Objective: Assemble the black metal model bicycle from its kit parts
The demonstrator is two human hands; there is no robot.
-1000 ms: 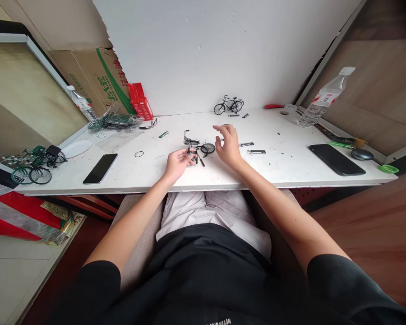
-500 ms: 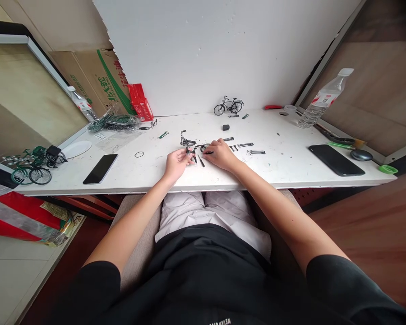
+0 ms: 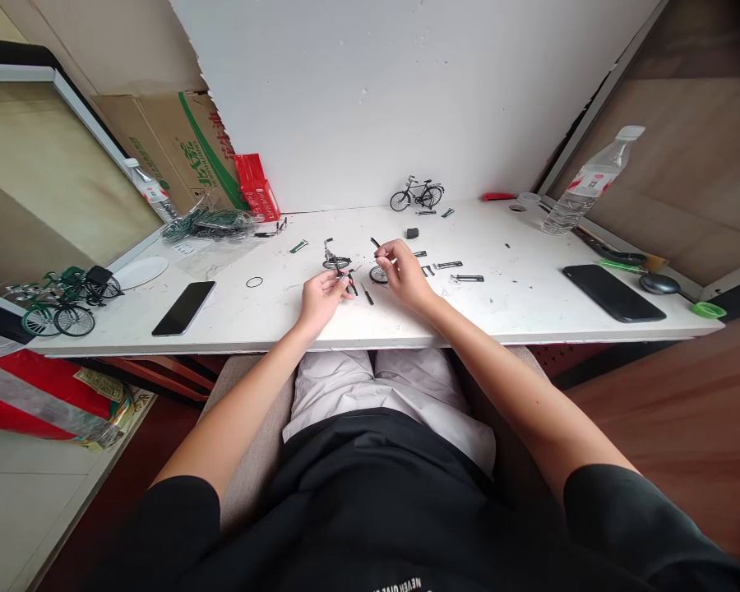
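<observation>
My left hand (image 3: pixel 321 296) pinches a half-built black model bicycle frame (image 3: pixel 338 265) just above the white table (image 3: pixel 518 304). My right hand (image 3: pixel 402 271) holds a thin black rod-like part (image 3: pixel 376 244) between thumb and fingers, close to the frame. A small black wheel (image 3: pixel 378 276) lies under my right hand. Loose black pieces (image 3: pixel 366 293) lie between both hands. Small metal parts (image 3: pixel 449 265) rest just right of my right hand.
A finished black model bicycle (image 3: pixel 417 194) stands at the back. Two phones (image 3: pixel 183 307) (image 3: pixel 613 292) lie left and right. A water bottle (image 3: pixel 583 185), green model bicycles (image 3: pixel 55 304), a bag of parts (image 3: pixel 208 222), a red box (image 3: pixel 257 189) and cardboard box (image 3: pixel 178 144) surround the table.
My right hand came down from reaching across the table to the parts beside the frame, then lifted a thin black part. My left hand kept hold of the frame.
</observation>
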